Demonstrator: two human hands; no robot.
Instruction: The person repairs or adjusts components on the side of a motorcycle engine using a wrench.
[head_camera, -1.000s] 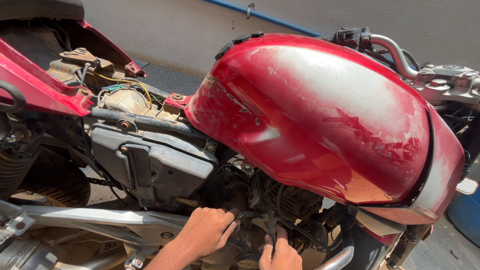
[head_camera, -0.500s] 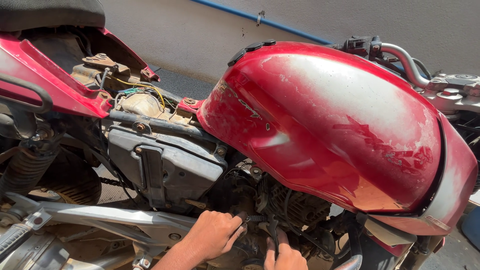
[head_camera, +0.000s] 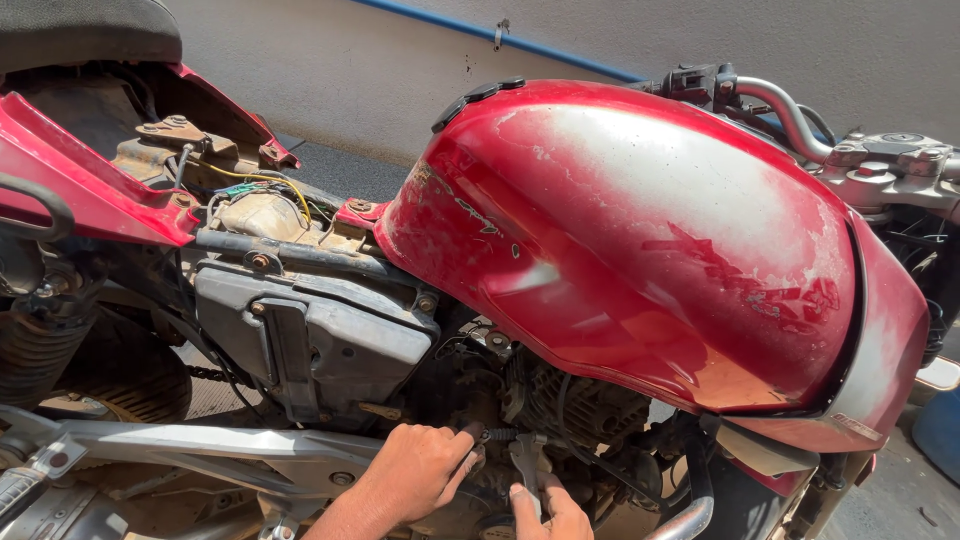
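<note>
A small wrench (head_camera: 524, 458) is held low under the red tank (head_camera: 640, 240), right beside the engine (head_camera: 585, 405). It is gripped from below by the right hand (head_camera: 552, 510), with the fingers closed around its handle. A small part by the wrench's head is pinched by the left hand (head_camera: 418, 472). The part is not seen off yet, so the work looks only partly done. The black side box (head_camera: 320, 345) is left on.

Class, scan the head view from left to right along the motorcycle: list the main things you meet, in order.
Black seat → grey side box → left hand → spanner → right hand → red fuel tank → handlebar.
</note>
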